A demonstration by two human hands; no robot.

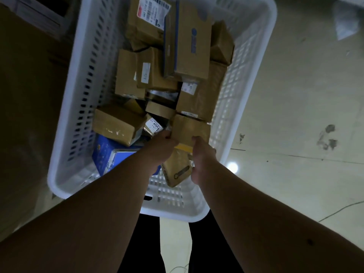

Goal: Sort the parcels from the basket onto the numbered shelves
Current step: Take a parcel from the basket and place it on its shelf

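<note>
Both hands reach down into the white slotted basket (pixel 65 123), which stands on a pale floor (pixel 295 95). The left hand (pixel 159 148) and the right hand (pixel 202 154) grip opposite sides of one small brown cardboard parcel (pixel 190 131); the fingers of each hand curl round its edges, so their tips are mostly hidden behind the box. Directly below the fingers lies a flat tan parcel (pixel 177 168) with a printed ring mark. To the left of the left fingers sit a blue box (pixel 104 154) and a taped brown carton (pixel 118 125). Beyond the fingertips, further cartons with white labels are piled toward the far end, topped by a long carton with blue print (pixel 193 40).
</note>
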